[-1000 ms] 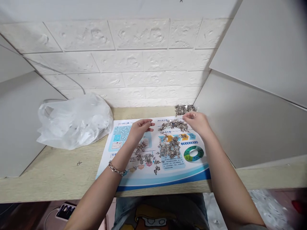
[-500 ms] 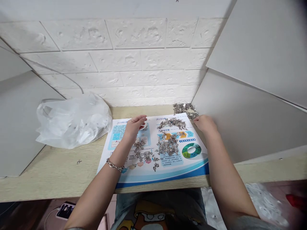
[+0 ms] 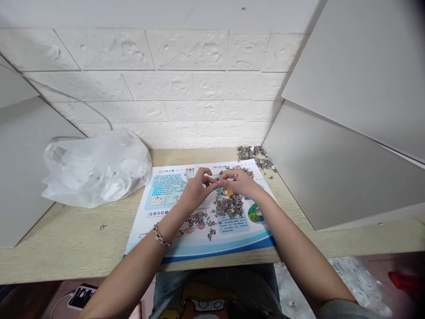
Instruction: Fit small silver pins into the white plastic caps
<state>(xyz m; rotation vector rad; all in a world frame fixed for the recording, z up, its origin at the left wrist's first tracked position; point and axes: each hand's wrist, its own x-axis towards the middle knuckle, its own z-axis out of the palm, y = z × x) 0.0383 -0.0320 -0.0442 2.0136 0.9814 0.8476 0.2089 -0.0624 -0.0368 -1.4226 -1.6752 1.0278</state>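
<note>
Over paper (image 3: 186,249), left hand (image 3: 195,189) against right hand (image 3: 240,183), grips narrow, contents unclear

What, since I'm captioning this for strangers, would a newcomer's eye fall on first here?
The left hand and right hand come first, close together over a poster printed in Chinese on the wooden table. Heaps of small shiny metal pieces lie on the poster, with more beyond its far right corner. A crumpled translucent plastic bag sits at the left.
</note>
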